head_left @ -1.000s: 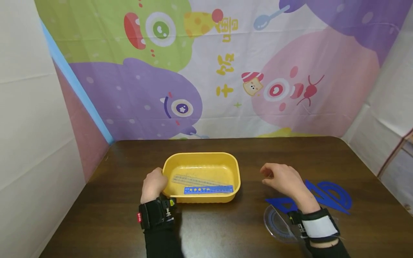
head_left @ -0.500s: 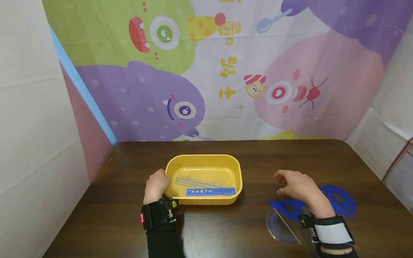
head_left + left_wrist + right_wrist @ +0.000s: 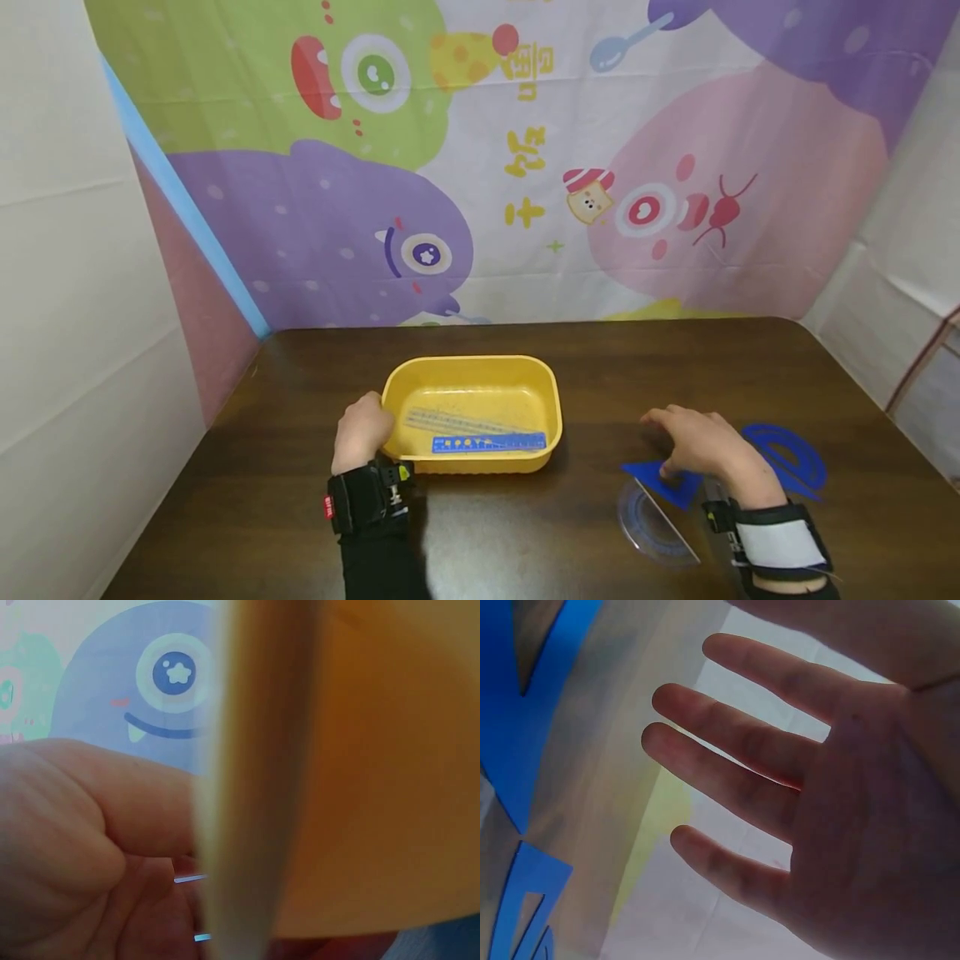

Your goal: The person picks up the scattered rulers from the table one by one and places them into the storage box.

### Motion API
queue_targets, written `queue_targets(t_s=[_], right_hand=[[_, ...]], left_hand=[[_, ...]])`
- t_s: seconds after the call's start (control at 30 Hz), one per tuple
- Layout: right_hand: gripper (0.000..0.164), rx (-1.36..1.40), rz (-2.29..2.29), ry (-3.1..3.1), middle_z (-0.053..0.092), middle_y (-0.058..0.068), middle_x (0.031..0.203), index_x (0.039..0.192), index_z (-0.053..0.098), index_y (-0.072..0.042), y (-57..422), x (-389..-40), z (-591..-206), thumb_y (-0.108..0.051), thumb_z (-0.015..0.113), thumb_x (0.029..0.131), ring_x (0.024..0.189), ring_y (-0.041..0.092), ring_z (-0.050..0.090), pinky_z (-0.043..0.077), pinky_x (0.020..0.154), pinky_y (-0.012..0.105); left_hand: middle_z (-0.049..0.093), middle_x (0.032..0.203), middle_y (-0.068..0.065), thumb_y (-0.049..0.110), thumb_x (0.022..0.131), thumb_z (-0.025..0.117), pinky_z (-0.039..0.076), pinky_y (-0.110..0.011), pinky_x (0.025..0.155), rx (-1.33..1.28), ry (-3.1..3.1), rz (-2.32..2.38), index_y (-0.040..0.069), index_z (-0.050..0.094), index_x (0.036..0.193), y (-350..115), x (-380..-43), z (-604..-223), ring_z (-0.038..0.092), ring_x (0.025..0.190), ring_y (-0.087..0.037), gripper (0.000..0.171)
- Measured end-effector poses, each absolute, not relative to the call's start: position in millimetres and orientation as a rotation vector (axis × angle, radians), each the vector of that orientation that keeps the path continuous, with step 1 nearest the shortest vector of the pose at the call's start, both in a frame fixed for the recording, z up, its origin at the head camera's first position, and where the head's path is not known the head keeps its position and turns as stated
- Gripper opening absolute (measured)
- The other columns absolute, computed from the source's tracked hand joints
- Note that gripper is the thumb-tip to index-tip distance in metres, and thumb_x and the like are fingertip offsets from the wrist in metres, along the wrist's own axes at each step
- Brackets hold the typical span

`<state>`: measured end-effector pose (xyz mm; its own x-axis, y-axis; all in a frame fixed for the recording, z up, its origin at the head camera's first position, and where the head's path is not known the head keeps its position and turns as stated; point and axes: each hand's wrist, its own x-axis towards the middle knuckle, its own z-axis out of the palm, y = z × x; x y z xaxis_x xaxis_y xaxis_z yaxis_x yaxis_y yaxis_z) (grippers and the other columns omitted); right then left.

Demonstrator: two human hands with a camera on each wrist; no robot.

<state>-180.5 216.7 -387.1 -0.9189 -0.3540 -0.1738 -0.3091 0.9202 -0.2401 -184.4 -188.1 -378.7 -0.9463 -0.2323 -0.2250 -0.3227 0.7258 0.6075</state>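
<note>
My left hand (image 3: 363, 431) grips the left side of a yellow plastic basin (image 3: 551, 454); its thumb (image 3: 150, 802) meets the basin wall (image 3: 390, 787) in the left wrist view. Inside the basin lie a blue ruler (image 3: 487, 443) and clear rulers (image 3: 442, 420). My right hand (image 3: 705, 442) hovers over a small blue set square (image 3: 678, 492), thumb low above it. In the right wrist view this hand's fingers (image 3: 735, 739) are spread and straight, holding nothing. A clear protractor (image 3: 651, 525) lies just in front of the set square.
A blue protractor (image 3: 795, 454) lies right of my right hand, with another blue piece partly hidden beneath the hand. A clear strip shows next to the right wrist. The brown table (image 3: 247, 500) ends at a cartoon-printed cloth (image 3: 525, 283).
My right hand has moved right and lowered towards the small blue set square, its fingers spreading out. The left hand stays at the basin.
</note>
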Motion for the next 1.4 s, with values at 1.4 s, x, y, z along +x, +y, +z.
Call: queue_targets(t_s=[1.4], right_hand=[[0.051,-0.383,-0.109,2.899,0.053,0.010,0.094,0.096,0.056,-0.008,209.3,-171.6,-410.1,-0.017,0.084,0.054,0.091,0.034,0.054,0.036,0.080,0.055]], left_hand=[[0.049,0.077,-0.014,0.006,0.086,0.041,0.038,-0.028,0.057,-0.449,2.784,1.029,-0.005,0.050,0.102,-188.7,-184.1,-378.8,0.050,0.065,-0.025,0.021]])
